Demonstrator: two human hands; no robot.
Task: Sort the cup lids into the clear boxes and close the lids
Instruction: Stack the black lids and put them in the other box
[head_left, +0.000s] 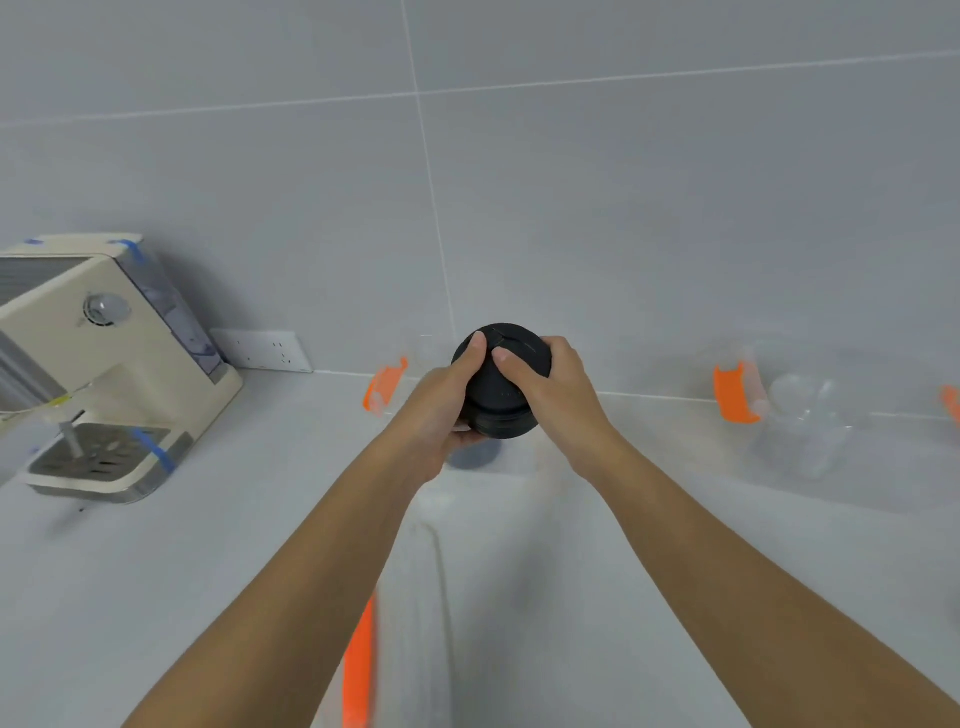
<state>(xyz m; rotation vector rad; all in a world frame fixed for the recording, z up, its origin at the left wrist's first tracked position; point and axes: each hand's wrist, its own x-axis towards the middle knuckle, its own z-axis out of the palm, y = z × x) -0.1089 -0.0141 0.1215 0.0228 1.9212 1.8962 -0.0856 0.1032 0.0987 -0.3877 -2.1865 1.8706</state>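
Observation:
A stack of black cup lids (503, 402) is held up in front of me above the counter. My left hand (447, 395) grips its left side with the thumb on top, and my right hand (550, 384) grips its right side. Below my arms stands a clear box (441, 519) with an orange latch (359, 660) at its near left and another orange latch (383, 385) at the back; its walls are blurred. A second clear box (841, 467) at the right holds clear cup lids (800, 410) and has an orange latch (735, 392).
A cream coffee machine (104, 358) with blue tape stands at the left on the pale counter (156, 571). A white wall socket (262, 349) sits behind it on the grey tiled wall (571, 208).

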